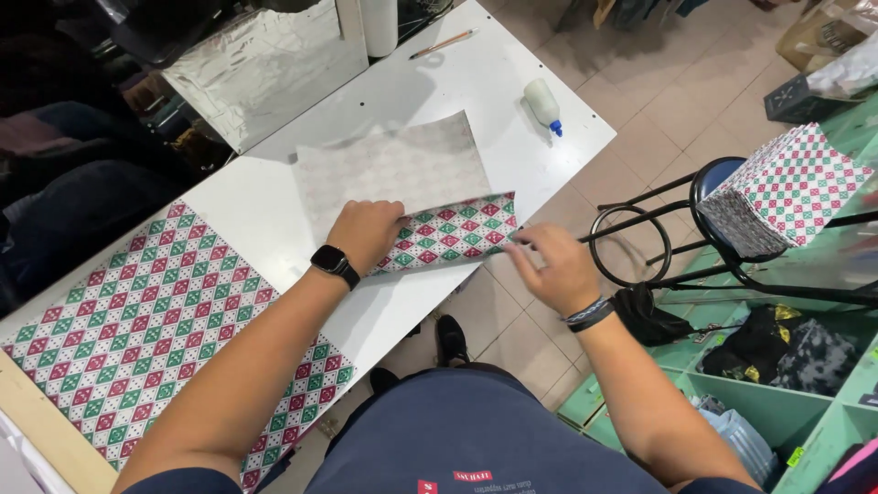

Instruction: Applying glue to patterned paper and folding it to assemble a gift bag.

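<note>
A thin matte paper sheet (402,178), diamond-patterned in red and green, lies on the white table (265,210), long axis running near to far. Its near edge is folded up, and the left hand (366,233) presses that flap flat while the right hand (549,265) pinches its right corner.

A white squeeze bottle (543,102) with a blue nozzle lay on its side near the far right corner of the white table (274,206). On the round seat of a black metal stool (709,183), to the right of the table, rested a box-shaped stack of packages (782,187) wrapped in paper patterned with red and green diamonds on white, tilted so one corner faced forward. At the top right, on the tiled floor, sat a brown cardboard box (814,37) and, just beside it, a dark box (794,99) with pale markings. A smartwatch (333,263) with a dark, blank screen sat on the person's left wrist.
</note>
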